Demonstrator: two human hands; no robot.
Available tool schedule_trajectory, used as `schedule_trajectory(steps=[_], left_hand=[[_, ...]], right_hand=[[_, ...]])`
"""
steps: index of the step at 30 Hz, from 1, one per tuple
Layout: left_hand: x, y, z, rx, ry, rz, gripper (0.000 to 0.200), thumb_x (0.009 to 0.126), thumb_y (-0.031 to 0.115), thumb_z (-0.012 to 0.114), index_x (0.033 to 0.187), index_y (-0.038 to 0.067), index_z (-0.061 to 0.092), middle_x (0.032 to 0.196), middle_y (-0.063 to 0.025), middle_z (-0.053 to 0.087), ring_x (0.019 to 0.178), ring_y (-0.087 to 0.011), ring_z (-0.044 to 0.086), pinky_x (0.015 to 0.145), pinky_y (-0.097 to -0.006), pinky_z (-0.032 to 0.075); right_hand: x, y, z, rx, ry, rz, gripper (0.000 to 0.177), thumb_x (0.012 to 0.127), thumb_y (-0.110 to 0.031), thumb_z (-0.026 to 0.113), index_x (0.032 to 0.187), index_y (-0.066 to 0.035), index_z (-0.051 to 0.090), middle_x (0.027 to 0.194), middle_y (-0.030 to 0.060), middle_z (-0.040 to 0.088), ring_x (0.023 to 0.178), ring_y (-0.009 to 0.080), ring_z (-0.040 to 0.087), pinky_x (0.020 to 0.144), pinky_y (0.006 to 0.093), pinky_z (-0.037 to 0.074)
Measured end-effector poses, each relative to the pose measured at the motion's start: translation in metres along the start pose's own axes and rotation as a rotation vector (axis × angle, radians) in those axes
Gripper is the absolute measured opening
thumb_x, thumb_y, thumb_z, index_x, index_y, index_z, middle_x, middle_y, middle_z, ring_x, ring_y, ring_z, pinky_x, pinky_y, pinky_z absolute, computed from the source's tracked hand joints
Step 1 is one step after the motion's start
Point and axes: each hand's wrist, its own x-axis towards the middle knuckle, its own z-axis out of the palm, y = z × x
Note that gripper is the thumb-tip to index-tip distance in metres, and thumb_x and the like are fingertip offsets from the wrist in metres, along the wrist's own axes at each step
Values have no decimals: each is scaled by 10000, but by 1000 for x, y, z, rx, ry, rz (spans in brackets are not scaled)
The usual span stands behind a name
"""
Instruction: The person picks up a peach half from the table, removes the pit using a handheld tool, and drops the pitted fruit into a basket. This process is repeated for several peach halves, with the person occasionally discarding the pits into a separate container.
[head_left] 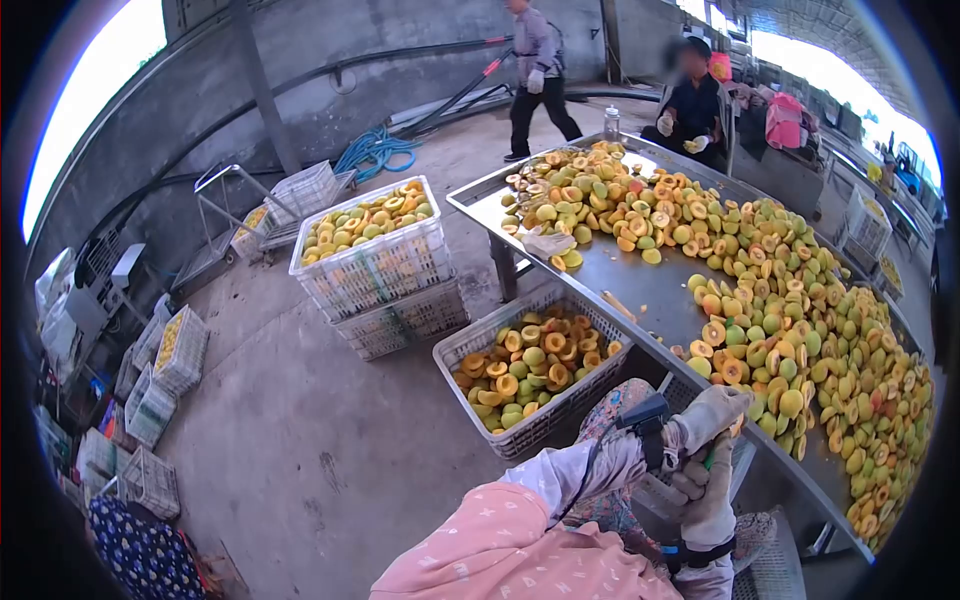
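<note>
Both my hands wear pale work gloves and meet at the near edge of the metal table. My left hand is closed, its fingers curled round a small yellow-orange fruit piece that shows only in part. Just below it, my right hand or the lower gloved hand has its fingers bent round something green, mostly hidden. Halved yellow-green fruits lie heaped on the table beyond the hands. A grey crate of pitted halves stands on the floor left of my knees.
Two stacked white crates, the upper full of fruit, stand farther left. One person walks behind the table; another sits at its far side. A blue hose lies by the wall. More crates line the left.
</note>
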Motion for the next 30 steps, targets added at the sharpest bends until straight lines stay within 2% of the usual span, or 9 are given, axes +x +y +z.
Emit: schedule_trajectory(steps=[4,5,6,7,9,13,20,25,30], left_hand=[[4,-11,-4,17,-170,365,224,959,235,575,927,28,656,863,-50,665,780,-125,578,743,-286,473],[13,-12,-14,499,-167,985,129,899,45,565,989,49,657,896,-2,657,860,-94,587,722,-255,501],[2,-30,-11,-110,-178,453,161,927,108,559,1048,37,638,899,-47,662,817,-126,613,695,-286,525],[22,-48,-22,-246,-303,-1,302,959,288,563,1065,12,622,899,-91,657,750,-166,627,659,-303,536],[-5,-15,2,-282,-348,-220,522,953,498,521,994,-14,607,829,-122,636,674,-195,626,590,-289,532],[-15,-9,14,-77,-316,-105,383,973,364,513,955,-8,602,784,-109,636,578,-183,611,520,-274,519],[-14,-8,35,-222,-292,-319,474,955,476,504,935,9,585,749,-90,607,561,-174,587,504,-263,502],[-10,-18,33,19,-259,-67,449,968,438,505,902,4,597,732,-90,605,544,-164,573,487,-256,490],[-3,-29,23,-403,-317,-388,483,948,497,501,948,22,591,765,-74,609,607,-168,578,544,-276,489]], right_hand=[[4,-1,-32,483,-504,275,440,987,-565,381,829,-175,512,538,-108,356,407,40,297,402,226,243],[-9,-3,-20,407,-376,187,440,990,-556,380,842,-162,507,532,-101,351,412,47,308,404,230,263],[3,3,-31,534,-643,215,437,994,-544,383,840,-153,502,526,-94,339,419,50,319,404,231,277],[7,6,-34,640,-749,259,443,992,-543,389,832,-145,499,521,-88,328,423,51,325,403,230,281],[2,16,-44,608,-580,182,440,986,-545,404,852,-143,523,531,-96,319,428,49,308,402,226,268],[2,31,-49,733,-621,147,406,968,-566,441,778,-208,470,545,-127,267,440,24,252,405,210,246],[-15,16,-43,564,-273,26,438,971,-585,411,729,-220,412,528,-117,324,421,32,284,390,197,251],[-5,27,-66,755,-514,209,463,956,-596,430,801,-168,512,525,-107,317,405,35,252,384,211,231],[8,31,-70,643,-457,150,489,944,-637,406,810,-177,501,526,-100,300,389,35,250,361,216,212]])
